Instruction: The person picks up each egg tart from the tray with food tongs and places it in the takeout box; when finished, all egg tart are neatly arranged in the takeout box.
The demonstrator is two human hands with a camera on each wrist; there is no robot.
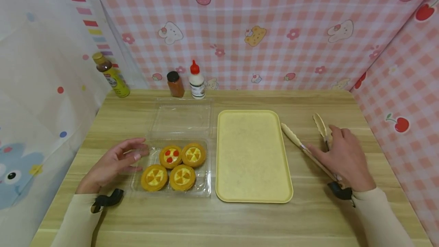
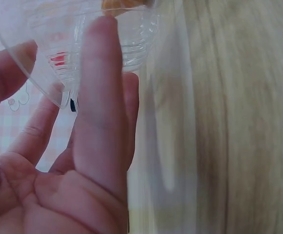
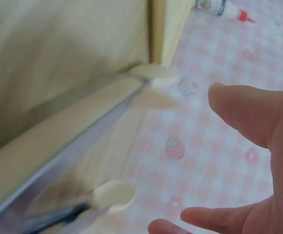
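Observation:
My left hand [image 1: 118,161], fingers loosely spread, is at the left edge of a clear plastic box [image 1: 207,180]; in the left wrist view the fingers [image 2: 101,97] overlap the box's rim, and I cannot tell whether they touch it. Inside the box sit several round tarts. One tart [image 1: 170,157] has red pieces on top; the others, such as the front tart [image 1: 182,177], carry yellow-orange wedges. My right hand [image 1: 344,157] hovers over spread tongs [image 1: 317,160] with beige tips, its thumb and fingers apart. In the right wrist view a gap separates the hand from the tongs [image 3: 58,141].
A cream tray [image 1: 253,155] lies between the box and the tongs. The box's clear lid [image 1: 181,119] is folded back behind it. Along the back edge stand a yellow-labelled bottle [image 1: 114,79], a black-capped jar [image 1: 175,85] and a red-tipped white bottle [image 1: 197,83].

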